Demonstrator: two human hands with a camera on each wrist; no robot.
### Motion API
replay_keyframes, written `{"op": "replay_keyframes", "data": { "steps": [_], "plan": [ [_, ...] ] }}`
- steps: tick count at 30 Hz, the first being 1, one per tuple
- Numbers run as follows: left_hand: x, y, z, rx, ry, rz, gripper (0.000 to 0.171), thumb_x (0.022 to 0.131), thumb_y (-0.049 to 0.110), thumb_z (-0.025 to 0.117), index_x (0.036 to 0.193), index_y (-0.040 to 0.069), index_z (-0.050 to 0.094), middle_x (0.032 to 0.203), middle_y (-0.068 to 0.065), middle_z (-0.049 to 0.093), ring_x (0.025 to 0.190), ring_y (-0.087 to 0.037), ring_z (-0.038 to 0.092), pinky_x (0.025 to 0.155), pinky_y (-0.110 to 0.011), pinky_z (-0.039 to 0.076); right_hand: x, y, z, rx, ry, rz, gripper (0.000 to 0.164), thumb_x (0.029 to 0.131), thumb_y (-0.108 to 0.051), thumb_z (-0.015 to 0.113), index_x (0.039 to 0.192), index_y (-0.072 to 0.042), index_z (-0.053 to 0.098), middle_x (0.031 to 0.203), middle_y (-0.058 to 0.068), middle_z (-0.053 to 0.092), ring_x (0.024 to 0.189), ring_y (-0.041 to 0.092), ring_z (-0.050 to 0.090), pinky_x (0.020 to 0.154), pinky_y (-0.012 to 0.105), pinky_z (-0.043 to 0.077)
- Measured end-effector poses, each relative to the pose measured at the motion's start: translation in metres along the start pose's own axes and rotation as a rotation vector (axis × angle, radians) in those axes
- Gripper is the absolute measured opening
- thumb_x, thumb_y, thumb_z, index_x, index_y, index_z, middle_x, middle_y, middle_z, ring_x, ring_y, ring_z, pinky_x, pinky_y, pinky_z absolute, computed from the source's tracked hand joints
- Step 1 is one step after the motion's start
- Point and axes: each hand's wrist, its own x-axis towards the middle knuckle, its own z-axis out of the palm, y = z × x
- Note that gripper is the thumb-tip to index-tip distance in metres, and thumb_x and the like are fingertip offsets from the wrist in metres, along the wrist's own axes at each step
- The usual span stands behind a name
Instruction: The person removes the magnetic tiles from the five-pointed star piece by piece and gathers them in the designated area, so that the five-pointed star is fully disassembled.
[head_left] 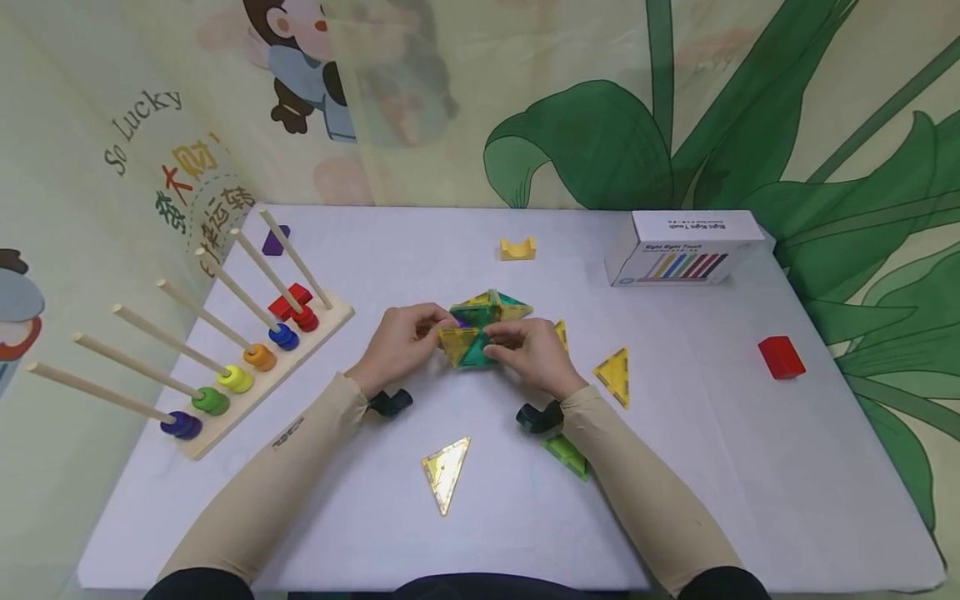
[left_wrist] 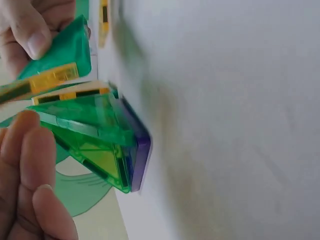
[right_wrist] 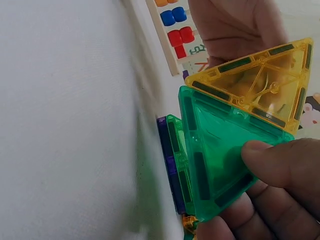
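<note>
In the middle of the table stands a small structure of see-through magnetic tiles, green and yellow, on a purple tile. My right hand pinches a green triangular magnetic tile, thumb on its face and fingers behind. Edge to edge with that tile is a yellow triangular magnetic tile. My left hand holds the yellow tile's left side between thumb and fingers, partly hidden behind it in the right wrist view. Both joined tiles lean just in front of the structure.
Loose yellow triangles and a light-green tile lie nearby; another yellow triangle lies in front. A wooden peg rack with coloured rings stands left. Farther off are a white box, a red block and a yellow arch block.
</note>
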Motion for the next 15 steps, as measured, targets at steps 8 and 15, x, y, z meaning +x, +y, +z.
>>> {"op": "replay_keyframes", "data": {
  "steps": [8, 15],
  "plan": [
    [-0.013, 0.002, -0.003, 0.015, -0.022, 0.057, 0.018, 0.102, 0.024, 0.066, 0.102, 0.007, 0.072, 0.085, -0.005, 0.078, 0.078, -0.018, 0.068, 0.075, -0.028, 0.052, -0.004, 0.000, -0.002, 0.036, -0.022, 0.026, 0.027, 0.092, -0.012, 0.079, 0.119, -0.006, 0.077, 0.110, 0.011, 0.079, 0.095, 0.021, 0.075, 0.086, 0.034, 0.062],
    [-0.021, 0.005, -0.004, 0.102, -0.021, -0.001, 0.018, 0.094, 0.024, 0.078, 0.101, 0.009, 0.070, 0.082, 0.001, 0.077, 0.074, -0.015, 0.059, 0.069, -0.025, 0.048, -0.014, -0.003, -0.003, 0.084, -0.081, 0.043, 0.027, 0.094, -0.013, 0.076, 0.120, -0.006, 0.074, 0.109, 0.010, 0.076, 0.091, 0.016, 0.071, 0.082, 0.028, 0.060]
  ]
}}
